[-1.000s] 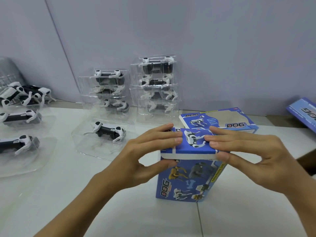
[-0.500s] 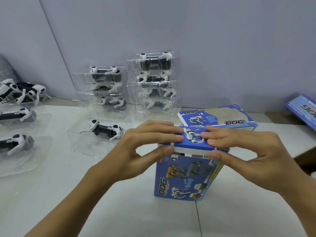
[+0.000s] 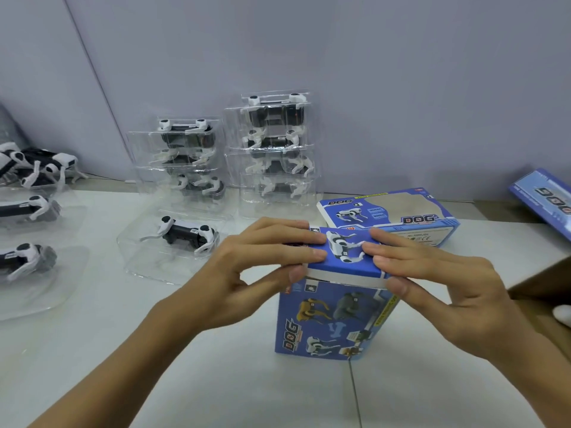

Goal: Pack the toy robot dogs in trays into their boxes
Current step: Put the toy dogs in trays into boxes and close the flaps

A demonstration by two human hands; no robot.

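A blue toy-dog box [image 3: 327, 322] stands upright on the white table, near the middle. Its top flap [image 3: 346, 264] is folded down, with the white tuck edge showing at the front. My left hand [image 3: 247, 273] pinches the flap's left side, fingers flat on top and thumb at the front edge. My right hand [image 3: 448, 285] holds the right side the same way. What is inside the box is hidden. A robot dog in a clear tray [image 3: 182, 239] lies to the left of my hands.
A second blue box [image 3: 401, 217] lies flat just behind the upright one. Two stacks of trayed dogs [image 3: 185, 159] [image 3: 275, 149] lean at the wall. More trays [image 3: 27, 211] and loose dogs [image 3: 40, 168] sit far left. Another blue box [image 3: 547, 196] and a brown carton [image 3: 543, 282] are at right.
Both hands have pressed the top flap lower onto the box, and their fingertips have come a little closer together. The box has stayed in place.
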